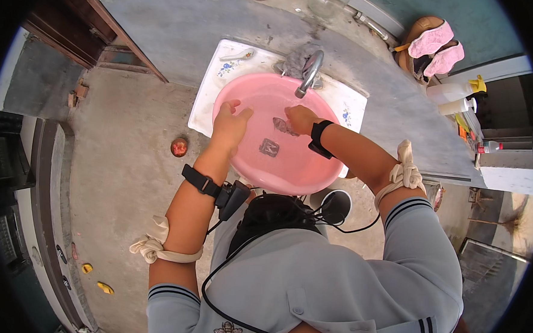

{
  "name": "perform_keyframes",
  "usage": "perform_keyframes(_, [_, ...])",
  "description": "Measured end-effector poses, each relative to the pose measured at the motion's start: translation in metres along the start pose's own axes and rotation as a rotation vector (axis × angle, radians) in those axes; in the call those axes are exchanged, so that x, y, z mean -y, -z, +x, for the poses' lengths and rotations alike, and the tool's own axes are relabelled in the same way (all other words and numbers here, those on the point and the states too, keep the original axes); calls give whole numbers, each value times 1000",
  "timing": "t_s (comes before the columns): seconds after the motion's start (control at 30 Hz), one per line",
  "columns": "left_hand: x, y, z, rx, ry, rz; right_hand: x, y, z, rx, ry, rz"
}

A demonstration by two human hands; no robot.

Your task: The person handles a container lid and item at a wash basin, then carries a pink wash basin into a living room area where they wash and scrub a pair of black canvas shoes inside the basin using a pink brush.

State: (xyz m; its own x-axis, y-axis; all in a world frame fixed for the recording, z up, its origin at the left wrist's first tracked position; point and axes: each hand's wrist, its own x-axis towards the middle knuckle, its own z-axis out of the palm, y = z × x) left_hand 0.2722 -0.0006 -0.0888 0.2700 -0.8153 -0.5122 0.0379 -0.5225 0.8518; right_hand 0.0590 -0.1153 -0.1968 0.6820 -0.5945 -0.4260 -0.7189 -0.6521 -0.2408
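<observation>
A pink plastic basin (282,184) rests on a white washbasin counter (206,109) with blue flower prints. My left hand (231,127) is over the basin's left side, its fingers apart and nothing in them. Inside the basin, my right hand (302,120) is closed with the fingers curled in. Whether it holds anything is hidden. Next to its fingers lies a small dark grey patch (284,127), too unclear to name. Lower in the basin is a dark, squarish piece (270,147) with pale markings.
A curved metal tap (311,73) reaches over the basin's far right rim, beside a crumpled grey cloth (300,59). A soap dish (237,55) sits at the counter's far left. Shoes with pink insoles (433,43) and bottles (455,90) stand at right. A reddish round bowl (179,147) is on the floor.
</observation>
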Motion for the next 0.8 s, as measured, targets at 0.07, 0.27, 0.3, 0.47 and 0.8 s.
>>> perform_keyframes(0.07, [2, -5, 6, 30, 16, -42, 21, 35, -33, -107, -61, 25])
perform_keyframes(0.27, [-9, -27, 6, 205, 152, -131, 29, 64, -99, -641, 209, 5])
perform_keyframes(0.3, [-11, -31, 3, 215, 150, -128, 33, 70, -110, -666, 206, 22])
perform_keyframes(0.47, [-22, -46, -5, 614, 371, -540, 36, 79, -133, -917, 292, 76])
perform_keyframes(0.8, [-36, -61, -24, 584, -161, -227, 40, 83, -140, -940, 174, 417])
